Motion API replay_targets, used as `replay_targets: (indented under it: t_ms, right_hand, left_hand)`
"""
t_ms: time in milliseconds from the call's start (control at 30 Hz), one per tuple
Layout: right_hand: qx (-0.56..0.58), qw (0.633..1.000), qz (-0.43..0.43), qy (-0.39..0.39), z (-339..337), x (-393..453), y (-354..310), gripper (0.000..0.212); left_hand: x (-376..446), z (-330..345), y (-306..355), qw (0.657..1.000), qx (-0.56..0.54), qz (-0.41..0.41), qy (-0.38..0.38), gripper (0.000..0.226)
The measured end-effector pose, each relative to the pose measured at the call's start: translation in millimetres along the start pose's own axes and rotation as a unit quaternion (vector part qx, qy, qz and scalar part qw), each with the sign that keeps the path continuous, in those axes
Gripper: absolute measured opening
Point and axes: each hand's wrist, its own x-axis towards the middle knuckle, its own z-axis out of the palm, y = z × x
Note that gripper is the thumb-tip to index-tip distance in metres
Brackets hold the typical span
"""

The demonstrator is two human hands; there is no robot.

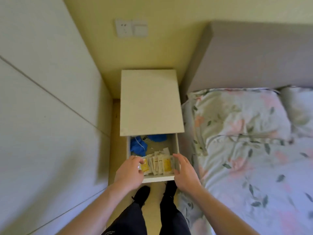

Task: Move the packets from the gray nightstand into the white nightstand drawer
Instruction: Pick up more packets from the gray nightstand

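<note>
Two hands over the front of one open drawer [176, 146]. Left hand [129, 172] at the near left corner, fingers curled down onto the packets [157, 164], fingertips touching a yellow-labelled one; whether pinching it, cannot tell. Right hand [185, 173] at the near right corner, fingers spread and relaxed, gripping nothing, just beside the drawer's right wall.

Between the hands, a row of small pale packets standing on edge along the drawer front, roughly ten, exact count unclear; two with yellow faces, one by each hand. Beyond the packets, farther from the hands, one crumpled blue cloth item [138, 146] at the back left of the drawer.

Above the drawer, one white nightstand [150, 102] with a bare top. Below the hands, two black shoes [141, 195] on the floor. Right of the right hand, one bed [254, 167] with floral bedding and two pillows [237, 114]. Far beyond, one wall socket [123, 28] and one switch.
</note>
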Motion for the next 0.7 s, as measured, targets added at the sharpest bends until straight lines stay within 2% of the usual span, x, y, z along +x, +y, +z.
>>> replay_targets:
  t_ms: [100,233,400,533,700]
  right_hand:
    - [0.029,0.997,0.01,0.065,-14,-55,3,0.061]
    - [0.077,0.988,0.038,0.132,-20,-124,16,0.061]
    - [0.116,0.966,0.063,0.222,-36,-216,49,0.059]
    - [0.14,0.939,0.091,0.302,-35,-310,101,0.058]
    - [0.179,0.894,0.156,0.381,2,-458,186,0.058]
  left_hand:
    - [-24,-16,29,0.993,0.064,0.095,-0.034,0.041]
    - [-55,-31,69,0.976,0.106,0.184,-0.044,0.04]
    - [-107,-22,138,0.936,0.156,0.312,-0.052,0.036]
    - [-174,17,201,0.888,0.194,0.415,-0.05,0.037]
    - [-286,108,257,0.825,0.246,0.505,-0.067,0.044]
